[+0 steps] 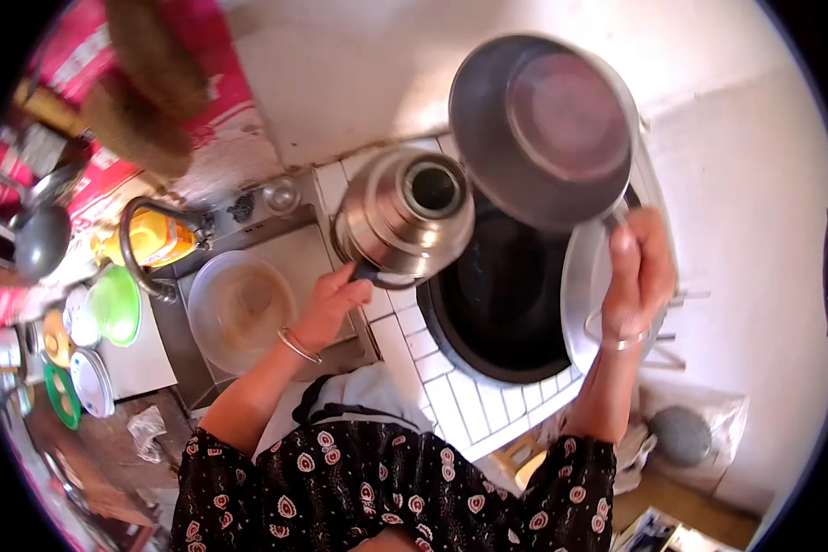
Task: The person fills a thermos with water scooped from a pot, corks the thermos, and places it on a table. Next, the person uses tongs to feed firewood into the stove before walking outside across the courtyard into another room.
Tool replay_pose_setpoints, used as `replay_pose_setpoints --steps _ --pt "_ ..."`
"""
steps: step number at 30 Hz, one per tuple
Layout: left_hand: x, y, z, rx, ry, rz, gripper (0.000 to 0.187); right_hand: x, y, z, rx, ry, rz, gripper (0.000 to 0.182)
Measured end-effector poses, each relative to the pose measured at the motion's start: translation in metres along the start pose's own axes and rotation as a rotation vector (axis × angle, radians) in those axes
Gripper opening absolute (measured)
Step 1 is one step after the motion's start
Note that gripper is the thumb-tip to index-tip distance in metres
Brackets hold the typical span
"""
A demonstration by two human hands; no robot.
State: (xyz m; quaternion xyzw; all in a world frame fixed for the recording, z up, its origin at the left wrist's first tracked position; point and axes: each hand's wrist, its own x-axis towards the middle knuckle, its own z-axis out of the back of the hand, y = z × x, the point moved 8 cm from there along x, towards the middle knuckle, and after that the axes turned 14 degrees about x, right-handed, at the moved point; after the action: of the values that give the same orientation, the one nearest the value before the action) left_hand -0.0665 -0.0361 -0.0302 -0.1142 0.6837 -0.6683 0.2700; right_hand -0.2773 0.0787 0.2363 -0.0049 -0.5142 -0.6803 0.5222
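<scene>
My left hand (327,308) is closed round the handle of a metal thermos flask (386,225), whose uncorked mouth faces up toward me. The flask is held over the white tiled counter (460,409), left of a large black wok (511,304) set into it. Gripped by its handle in my right hand (642,262) is a grey pan (488,120), raised and tilted above the wok's far side. A reddish disc marks the pan's base. Behind my right hand a pale round metal rim (575,304) shows, partly covered by the hand and wrist.
To the left, a translucent basin (239,304) sits in the metal sink under a curved faucet (131,244). A yellow bottle (156,239) stands behind it. Bowls and plates (92,382) line the left side, with a ladle (41,241) hanging nearby. A wall rises behind the counter.
</scene>
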Motion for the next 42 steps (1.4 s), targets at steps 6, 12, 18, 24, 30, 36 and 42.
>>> replay_pose_setpoints --steps 6,12,18,24,30,36,42 --pt "0.002 -0.016 -0.002 -0.01 -0.02 0.006 0.03 -0.087 -0.21 0.021 0.29 -0.203 -0.649 0.018" --pt "0.003 -0.006 -0.001 -0.05 -0.012 -0.01 0.03 -0.259 -0.393 0.025 -0.328 -0.156 -0.984 0.026" --pt "0.004 -0.015 -0.004 -0.015 -0.077 0.101 0.033 -0.328 -0.421 0.028 -0.721 0.025 -1.298 0.022" --pt "-0.007 -0.001 0.007 0.005 -0.099 0.181 0.027 -0.332 -0.448 0.021 -0.828 0.008 -1.295 0.022" --pt "-0.008 -0.009 0.006 -0.012 -0.166 0.234 0.033 -0.298 -0.471 -0.021 -0.623 0.019 -1.233 0.022" --pt "-0.006 -0.007 0.006 0.038 -0.089 0.21 0.039 -0.291 -0.499 -0.047 0.173 -0.388 -1.202 0.024" --pt "-0.001 -0.016 0.003 0.114 -0.047 0.165 0.039 -0.241 -0.442 -0.076 0.895 -0.514 -1.187 0.018"
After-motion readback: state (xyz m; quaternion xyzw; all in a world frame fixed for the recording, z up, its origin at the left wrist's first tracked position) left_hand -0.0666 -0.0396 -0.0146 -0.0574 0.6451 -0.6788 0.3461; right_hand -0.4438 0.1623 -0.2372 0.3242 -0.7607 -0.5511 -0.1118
